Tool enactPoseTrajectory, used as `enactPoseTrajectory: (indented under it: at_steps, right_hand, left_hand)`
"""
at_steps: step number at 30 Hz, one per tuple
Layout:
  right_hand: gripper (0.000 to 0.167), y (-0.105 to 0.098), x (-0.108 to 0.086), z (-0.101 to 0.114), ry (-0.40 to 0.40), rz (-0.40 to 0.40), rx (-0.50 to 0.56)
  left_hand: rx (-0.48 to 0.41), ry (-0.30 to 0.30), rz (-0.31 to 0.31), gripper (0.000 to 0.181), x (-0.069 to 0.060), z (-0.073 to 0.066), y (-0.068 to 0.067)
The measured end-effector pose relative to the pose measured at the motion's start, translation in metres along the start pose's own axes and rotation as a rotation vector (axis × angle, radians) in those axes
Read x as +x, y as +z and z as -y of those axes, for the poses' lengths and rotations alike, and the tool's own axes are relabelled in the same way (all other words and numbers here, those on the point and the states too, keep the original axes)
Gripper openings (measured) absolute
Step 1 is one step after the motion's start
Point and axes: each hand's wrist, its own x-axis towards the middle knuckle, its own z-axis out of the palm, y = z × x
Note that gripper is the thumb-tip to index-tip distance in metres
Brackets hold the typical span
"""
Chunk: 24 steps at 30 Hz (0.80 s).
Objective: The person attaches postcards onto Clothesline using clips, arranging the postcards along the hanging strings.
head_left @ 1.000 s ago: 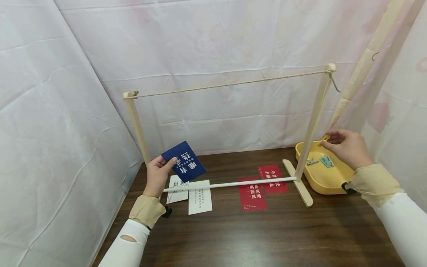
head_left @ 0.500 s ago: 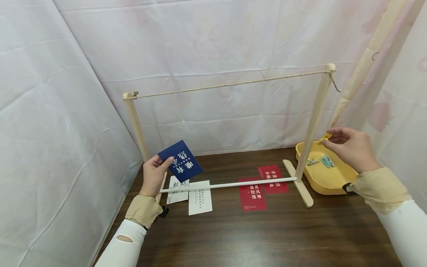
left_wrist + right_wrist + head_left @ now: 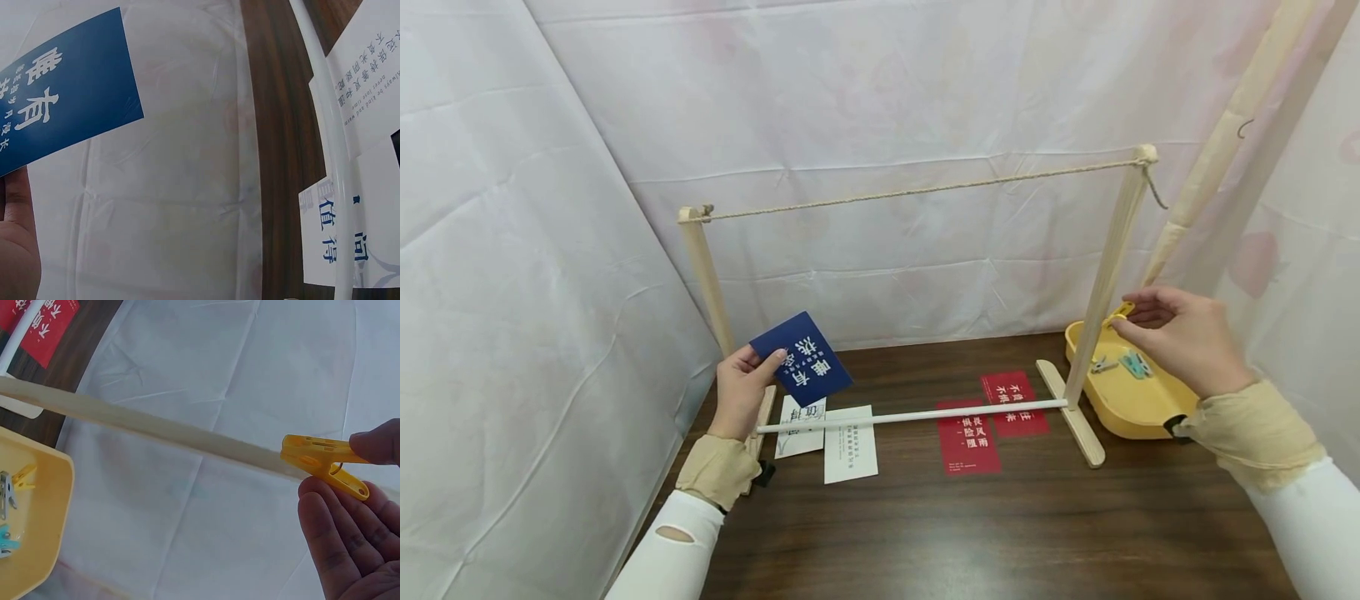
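Note:
My left hand (image 3: 739, 390) pinches a dark blue card (image 3: 802, 358) with white characters, thumb on its front, near the left post of a wooden frame. In the left wrist view the blue card (image 3: 75, 94) stands tilted above the fingers. My right hand (image 3: 1183, 337) holds a yellow clothespin (image 3: 1120, 313) above the yellow tray's left side. The right wrist view shows the clothespin (image 3: 325, 462) between thumb and fingers, its handles apart. A rope (image 3: 917, 192) runs between the tops of the two posts, with nothing hanging on it.
The yellow tray (image 3: 1142, 425) holds several clothespins, including teal ones (image 3: 1135, 364). Two white cards (image 3: 850, 458) and two red cards (image 3: 970, 454) lie on the brown table (image 3: 925, 533). A white bar (image 3: 910, 416) spans low between the posts; the right foot (image 3: 1086, 437) stands beside the tray.
My right hand has lifted the yellow clothespin slightly up from the tray and moved a little left. The left hand has shifted slightly left and up with the blue card.

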Motion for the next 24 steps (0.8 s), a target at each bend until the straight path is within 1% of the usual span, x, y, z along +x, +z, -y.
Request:
enactPoseTrajectory:
  at_steps: [3,9,14,18,21,24]
  right_hand:
    - [0.031,0.003,0.000,0.005,-0.008,0.002,-0.008]
    - [0.029,0.011,0.002,0.010,-0.071,0.004,0.019]
    - [0.029,0.020,0.002,0.014,-0.101,0.010,0.001]
    - [0.028,0.030,0.003,0.018,-0.138,0.033,-0.003]
    - [0.026,0.039,0.003,0.022,-0.172,0.032,0.003]
    - [0.026,0.045,0.004,0.026,-0.184,0.034,0.024]
  left_hand:
    - [0.004,0.000,0.001,0.026,0.001,0.000,0.000]
    - [0.005,-0.014,-0.001,0.027,0.003,-0.002,-0.001]
    - [0.012,-0.019,-0.006,0.027,0.004,-0.004,-0.002]
    - [0.023,-0.015,-0.004,0.030,0.004,-0.006,-0.003]
    - [0.026,-0.011,0.005,0.033,0.004,-0.008,-0.004]
    - [0.024,-0.009,0.012,0.034,0.003,-0.009,-0.005]
